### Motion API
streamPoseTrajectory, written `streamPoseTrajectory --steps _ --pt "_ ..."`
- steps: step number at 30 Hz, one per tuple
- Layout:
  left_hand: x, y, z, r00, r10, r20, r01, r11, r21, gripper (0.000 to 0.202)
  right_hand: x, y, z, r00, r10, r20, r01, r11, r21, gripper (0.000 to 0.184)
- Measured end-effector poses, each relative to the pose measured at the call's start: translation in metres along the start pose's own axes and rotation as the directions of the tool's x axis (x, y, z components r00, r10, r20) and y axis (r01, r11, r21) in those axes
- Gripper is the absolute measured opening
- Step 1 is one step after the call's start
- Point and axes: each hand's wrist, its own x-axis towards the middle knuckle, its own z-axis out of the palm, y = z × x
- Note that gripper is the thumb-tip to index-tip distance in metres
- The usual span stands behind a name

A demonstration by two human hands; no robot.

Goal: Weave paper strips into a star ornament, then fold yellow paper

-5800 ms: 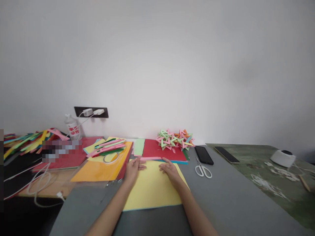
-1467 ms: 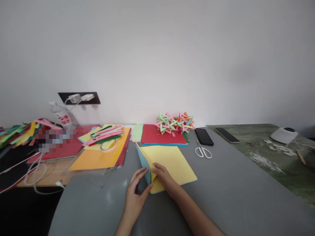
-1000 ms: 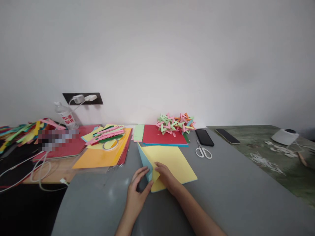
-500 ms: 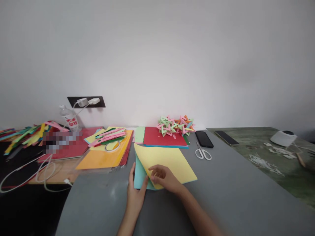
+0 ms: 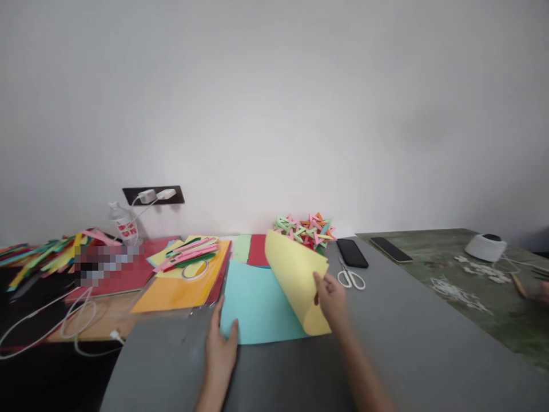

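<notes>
A light-blue sheet of paper (image 5: 253, 306) lies flat on the grey table. My left hand (image 5: 221, 349) rests at its lower left corner, fingers and thumb spread apart along the edges. Between the thumb and fingers of my right hand (image 5: 332, 297) is a yellow sheet of paper (image 5: 291, 269), lifted and curled over the right part of the blue one. Its lower edge bends round near the table, and part of the right fingers is hidden behind it.
White-handled scissors (image 5: 351, 279) and a black phone (image 5: 352, 253) lie to the right. Folded paper stars (image 5: 306, 230) sit near the wall. Orange paper (image 5: 171, 294) with coloured strips and a tape ring (image 5: 196, 269) are at left. At far right, part of another person's hand (image 5: 544, 292) shows.
My right hand has pulled the yellow sheet up and rightward, uncovering much of the blue sheet. My left hand has shifted slightly left and down. The view has tilted a little.
</notes>
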Motion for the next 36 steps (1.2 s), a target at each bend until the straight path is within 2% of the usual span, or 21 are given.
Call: streamPoseTrajectory --steps 2,3,5,7,9,11,12,14,15,16,17,20,22,25,27,29,32,36 --pt "0.007 0.004 -0.008 0.996 0.078 -0.03 -0.076 0.994 0.074 0.046 0.009 -0.005 -0.015 0.994 0.053 -0.094 -0.045 0.995 0.084 0.038" --pt "0.009 0.008 -0.011 0.99 0.131 -0.049 -0.124 0.985 0.118 0.044 0.011 -0.007 -0.018 0.992 0.079 -0.095 -0.064 0.988 0.143 0.038" --pt "0.006 0.023 -0.011 0.972 0.226 -0.058 -0.213 0.961 0.178 0.046 0.008 -0.01 -0.014 0.992 0.127 -0.009 -0.121 0.957 0.264 0.04" --pt "-0.004 0.042 -0.003 0.967 0.249 0.055 -0.254 0.96 0.116 0.059 -0.003 -0.012 -0.001 0.976 0.159 0.15 -0.2 0.926 0.319 0.045" --pt "-0.016 0.059 0.011 0.952 0.19 0.239 -0.18 0.982 -0.065 0.079 -0.019 -0.015 0.016 0.937 0.163 0.309 -0.257 0.922 0.291 0.043" --pt "-0.027 0.066 0.026 0.941 0.092 0.326 -0.014 0.972 -0.236 0.081 -0.036 -0.021 0.029 0.868 0.127 0.48 -0.29 0.914 0.283 0.04" --pt "-0.03 0.065 0.032 0.948 0.043 0.316 0.052 0.957 -0.284 0.076 -0.043 -0.025 0.033 0.823 0.087 0.561 -0.307 0.899 0.311 0.039" --pt "-0.032 0.055 0.037 0.975 -0.039 0.217 0.107 0.944 -0.313 0.065 -0.051 -0.034 0.036 0.714 -0.011 0.7 -0.341 0.868 0.362 0.043" --pt "-0.03 0.047 0.035 0.984 -0.063 0.166 0.113 0.943 -0.314 0.062 -0.051 -0.037 0.034 0.68 -0.051 0.731 -0.34 0.862 0.376 0.044" --pt "-0.027 0.038 0.032 0.988 -0.082 0.128 0.119 0.94 -0.319 0.06 -0.048 -0.039 0.031 0.678 -0.074 0.731 -0.318 0.868 0.382 0.042" --pt "-0.022 0.029 0.027 0.989 -0.1 0.11 0.131 0.935 -0.329 0.06 -0.043 -0.039 0.027 0.713 -0.082 0.696 -0.271 0.884 0.381 0.038" --pt "0.002 0.014 0.005 0.981 -0.141 0.134 0.18 0.919 -0.35 0.057 -0.02 -0.023 0.015 0.904 -0.062 0.423 -0.065 0.958 0.279 0.03" --pt "0.02 0.015 -0.007 0.972 -0.15 0.181 0.204 0.919 -0.336 0.054 -0.006 -0.003 0.011 0.97 -0.033 0.242 0.006 0.994 0.11 0.033" --pt "0.046 0.025 -0.01 0.943 -0.127 0.307 0.223 0.926 -0.303 0.05 0.008 0.03 0.014 0.988 0.051 0.146 -0.052 0.999 0.001 0.052" --pt "0.057 0.031 -0.002 0.907 -0.125 0.402 0.255 0.923 -0.288 0.048 0.011 0.047 0.02 0.98 0.091 0.179 -0.098 0.995 0.035 0.059" --pt "0.063 0.03 0.009 0.892 -0.121 0.435 0.266 0.919 -0.291 0.048 0.011 0.057 0.025 0.972 0.056 0.229 -0.079 0.993 0.091 0.059" --pt "0.063 0.019 0.024 0.925 -0.116 0.361 0.238 0.918 -0.316 0.056 0.011 0.064 0.029 0.967 -0.027 0.254 -0.001 0.994 0.111 0.056" --pt "0.056 0.0 0.032 0.963 -0.123 0.239 0.192 0.937 -0.292 0.057 0.01 0.066 0.028 0.966 -0.095 0.24 0.093 0.995 0.021 0.05"
